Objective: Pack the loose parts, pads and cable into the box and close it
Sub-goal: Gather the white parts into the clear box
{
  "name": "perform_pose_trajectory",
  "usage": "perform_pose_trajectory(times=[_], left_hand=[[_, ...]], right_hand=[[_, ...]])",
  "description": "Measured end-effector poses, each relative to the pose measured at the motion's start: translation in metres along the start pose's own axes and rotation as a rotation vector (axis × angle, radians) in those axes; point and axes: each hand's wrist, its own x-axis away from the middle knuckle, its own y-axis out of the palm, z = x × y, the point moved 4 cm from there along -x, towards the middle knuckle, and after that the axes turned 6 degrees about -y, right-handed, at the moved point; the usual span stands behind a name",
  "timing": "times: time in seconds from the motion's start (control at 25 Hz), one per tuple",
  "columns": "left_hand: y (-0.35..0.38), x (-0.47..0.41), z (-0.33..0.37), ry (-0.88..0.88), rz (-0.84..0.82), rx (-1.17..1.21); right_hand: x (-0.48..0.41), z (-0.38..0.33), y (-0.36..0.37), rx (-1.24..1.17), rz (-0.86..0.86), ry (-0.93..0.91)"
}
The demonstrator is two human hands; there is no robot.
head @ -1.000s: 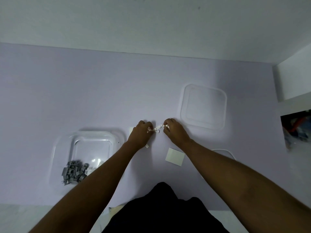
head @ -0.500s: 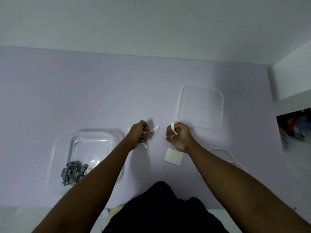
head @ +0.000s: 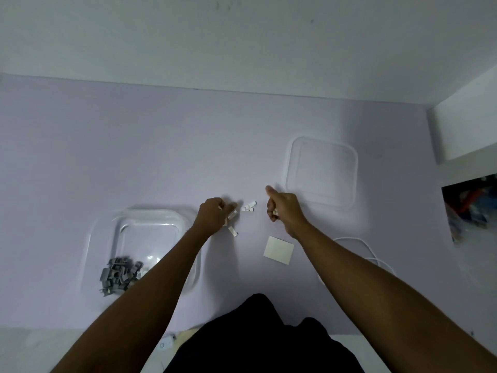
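Observation:
A clear plastic box (head: 102, 238) stands at the left with several grey parts (head: 119, 275) in its near corner. Its clear lid (head: 321, 170) lies flat at the right. Small white parts (head: 248, 207) lie loose on the table between my hands. My left hand (head: 213, 215) is curled around a few white parts, some sticking out by its fingers. My right hand (head: 282, 208) holds a white part in its bent fingers, forefinger stretched forward. A square white pad (head: 278, 250) lies near my right wrist. A white cable (head: 368, 251) curls behind my right forearm.
The lilac table (head: 134, 157) runs to a white wall at the back. A white block (head: 468, 130) and a dark picture-like object (head: 470, 208) sit at the right edge. A small white device (head: 166, 343) lies at the table's near edge.
My hands, pinched together over the white parts a second ago, have moved apart. Each now carries white parts, and my right forefinger has stretched out.

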Motion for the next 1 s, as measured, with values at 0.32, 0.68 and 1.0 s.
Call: perform_pose_trajectory(times=[0.32,0.68,1.0], left_hand=[[0.016,0.009,-0.003,0.221,0.177,-0.328],[0.023,0.001,-0.005,0.203,0.078,-0.148],[0.006,0.013,-0.001,-0.116,-0.244,0.637]], right_hand=[[-0.004,0.011,0.030,0.766,-0.171,-0.392],[-0.007,0.020,0.036,0.885,-0.156,-0.535],[-0.010,0.023,0.035,0.770,-0.113,-0.465]])
